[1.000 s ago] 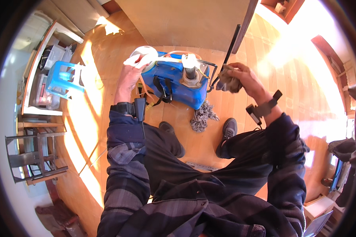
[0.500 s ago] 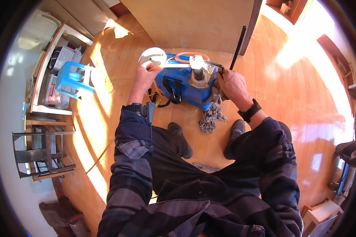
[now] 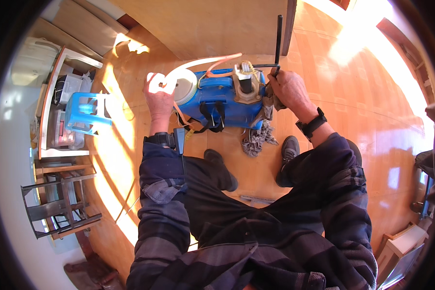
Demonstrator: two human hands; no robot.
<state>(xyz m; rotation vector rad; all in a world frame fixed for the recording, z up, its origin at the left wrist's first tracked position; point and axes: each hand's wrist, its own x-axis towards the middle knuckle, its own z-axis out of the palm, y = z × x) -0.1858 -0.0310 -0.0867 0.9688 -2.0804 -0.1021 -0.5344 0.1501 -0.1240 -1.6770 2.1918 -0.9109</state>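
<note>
A blue backpack sprayer (image 3: 227, 108) lies on the floor in front of me, with a round white lid (image 3: 184, 88) at its left end and black straps (image 3: 210, 116) on its near side. My left hand (image 3: 159, 99) is closed on a pale orange hose (image 3: 203, 62), beside the lid; the hose arcs over the tank. My right hand (image 3: 290, 89) is closed at the bend of a black lever (image 3: 279, 41), at the tank's right end. Below its fingers hangs a grey-brown rag (image 3: 259, 140), reaching to the floor. Near the right end stands a pale pump collar (image 3: 245, 84) with a dark cylinder in it.
A wooden panel (image 3: 212, 29) stands just beyond the sprayer. To the left are a blue plastic stool (image 3: 87, 113), a white-framed shelf (image 3: 46, 121) with boxes and a dark metal-framed rack (image 3: 63, 203). My shoes (image 3: 289, 157) are on the wooden floor (image 3: 343, 106), near the rag.
My left hand has moved left and the hose now arcs up over the tank, uncovering the pump collar. The black lever has swung more upright and leftward with my right hand at it.
</note>
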